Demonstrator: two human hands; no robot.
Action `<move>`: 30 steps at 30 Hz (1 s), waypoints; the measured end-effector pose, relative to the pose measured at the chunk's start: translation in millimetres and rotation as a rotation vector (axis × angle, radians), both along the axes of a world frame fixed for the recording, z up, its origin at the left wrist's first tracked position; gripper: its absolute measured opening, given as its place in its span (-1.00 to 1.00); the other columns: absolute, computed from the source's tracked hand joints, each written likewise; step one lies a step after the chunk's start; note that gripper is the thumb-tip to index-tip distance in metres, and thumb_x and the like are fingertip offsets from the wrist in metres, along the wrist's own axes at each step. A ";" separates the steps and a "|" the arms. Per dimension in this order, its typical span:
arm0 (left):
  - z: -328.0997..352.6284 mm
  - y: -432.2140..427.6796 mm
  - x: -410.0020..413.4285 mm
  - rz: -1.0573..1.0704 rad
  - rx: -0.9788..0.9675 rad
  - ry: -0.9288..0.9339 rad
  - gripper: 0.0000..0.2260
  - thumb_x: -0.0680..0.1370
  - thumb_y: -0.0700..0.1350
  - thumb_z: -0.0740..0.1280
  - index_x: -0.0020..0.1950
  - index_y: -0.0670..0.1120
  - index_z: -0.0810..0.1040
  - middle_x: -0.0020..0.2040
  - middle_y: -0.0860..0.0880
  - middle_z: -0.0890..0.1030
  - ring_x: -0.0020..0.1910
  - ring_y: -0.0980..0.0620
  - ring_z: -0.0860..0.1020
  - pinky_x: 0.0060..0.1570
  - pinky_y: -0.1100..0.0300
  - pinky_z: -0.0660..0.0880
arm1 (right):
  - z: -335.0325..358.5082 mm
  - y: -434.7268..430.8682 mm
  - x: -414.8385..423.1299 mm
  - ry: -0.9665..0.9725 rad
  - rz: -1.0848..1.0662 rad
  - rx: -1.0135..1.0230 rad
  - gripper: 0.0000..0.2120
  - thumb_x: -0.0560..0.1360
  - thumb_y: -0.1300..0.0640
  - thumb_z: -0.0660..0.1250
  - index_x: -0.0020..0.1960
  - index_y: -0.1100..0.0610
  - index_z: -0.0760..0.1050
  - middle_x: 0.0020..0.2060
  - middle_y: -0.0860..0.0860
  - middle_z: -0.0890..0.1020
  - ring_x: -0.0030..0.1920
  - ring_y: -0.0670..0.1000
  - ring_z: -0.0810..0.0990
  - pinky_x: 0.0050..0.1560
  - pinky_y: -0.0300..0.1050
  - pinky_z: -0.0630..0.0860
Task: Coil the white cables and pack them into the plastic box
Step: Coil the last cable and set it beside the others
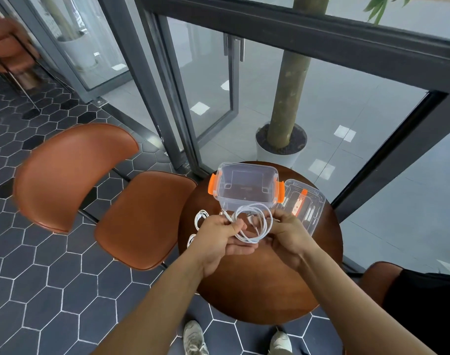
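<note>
Over the small round wooden table [259,283], my left hand [220,240] and my right hand [286,238] hold a white cable [263,221] looped into a loose coil between them. My left hand pinches the strands at the coil's left side; my right hand grips its right side. Just behind the coil stands the clear plastic box [244,187] with orange latches, open and holding nothing. Two more coiled white cables [201,217] lie on the table to the left of my left hand, partly hidden by it.
The box's clear lid [304,204] lies to the right of the box. A brown chair [142,219] stands left of the table, another brown seat [377,280] at the right. Glass doors and a potted tree [281,144] are behind. My shoes [194,336] show below.
</note>
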State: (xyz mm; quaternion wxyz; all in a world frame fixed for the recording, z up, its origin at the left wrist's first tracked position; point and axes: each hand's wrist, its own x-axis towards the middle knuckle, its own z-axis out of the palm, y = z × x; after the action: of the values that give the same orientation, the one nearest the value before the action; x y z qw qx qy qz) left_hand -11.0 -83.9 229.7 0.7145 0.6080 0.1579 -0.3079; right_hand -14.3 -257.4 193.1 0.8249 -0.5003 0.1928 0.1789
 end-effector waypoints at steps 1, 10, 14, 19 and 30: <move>1.2 0.6 0.2 -0.012 0.004 0.025 -0.80 0.67 -0.24 0.22 0.10 -0.39 0.51 -0.04 -0.36 0.69 -0.08 -0.29 0.71 -0.12 -0.03 0.68 | -0.6 -0.2 -0.4 -0.023 0.032 -0.009 -0.74 0.45 0.41 0.42 0.14 0.41 0.56 -0.15 0.22 0.68 -0.25 0.09 0.67 -0.31 -0.12 0.57; -0.7 1.9 -0.1 0.023 0.188 0.072 -0.84 0.65 -0.25 0.26 0.11 -0.35 0.53 -0.08 -0.39 0.67 -0.23 -0.28 0.71 -0.34 0.02 0.66 | -6.7 -5.3 -14.5 -0.014 0.163 0.072 -0.54 0.41 0.40 0.46 0.27 0.37 0.44 -0.10 0.24 0.66 -0.25 0.08 0.63 -0.32 -0.14 0.51; -0.9 0.9 0.2 0.024 0.231 0.087 -0.85 0.64 -0.26 0.28 0.14 -0.33 0.53 -0.04 -0.37 0.67 -0.23 -0.30 0.71 -0.35 -0.01 0.66 | -1.6 -8.5 -14.6 -0.011 0.215 0.035 -0.59 0.42 0.51 0.39 0.25 0.44 0.43 -0.26 0.22 0.64 -0.36 0.06 0.60 -0.34 -0.16 0.55; -2.2 0.2 3.6 -0.087 0.380 0.027 -0.84 0.65 -0.24 0.25 0.11 -0.33 0.53 -0.15 -0.40 0.67 -0.29 -0.27 0.70 -0.27 -0.08 0.68 | -3.2 -3.9 -15.4 0.017 0.129 0.171 -0.79 0.44 0.42 0.38 0.06 0.27 0.57 -0.14 0.20 0.65 -0.24 0.07 0.64 -0.24 -0.12 0.58; -20.8 -6.7 -7.5 -0.038 0.428 -0.077 -0.83 0.65 -0.18 0.24 0.06 -0.27 0.55 -0.21 -0.33 0.67 -0.36 -0.23 0.69 -0.27 -0.12 0.67 | -4.4 28.6 -29.3 -0.195 -0.201 -0.285 -0.66 0.42 0.42 0.48 0.10 0.09 0.57 -0.09 0.15 0.73 -0.11 0.20 0.71 -0.12 0.16 0.67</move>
State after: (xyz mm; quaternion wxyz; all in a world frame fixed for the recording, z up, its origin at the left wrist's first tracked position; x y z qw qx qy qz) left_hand -18.6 -90.6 209.0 0.5685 0.7601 0.1809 -0.2575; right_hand -43.6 -228.8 188.8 0.7741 -0.6054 0.1843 0.0174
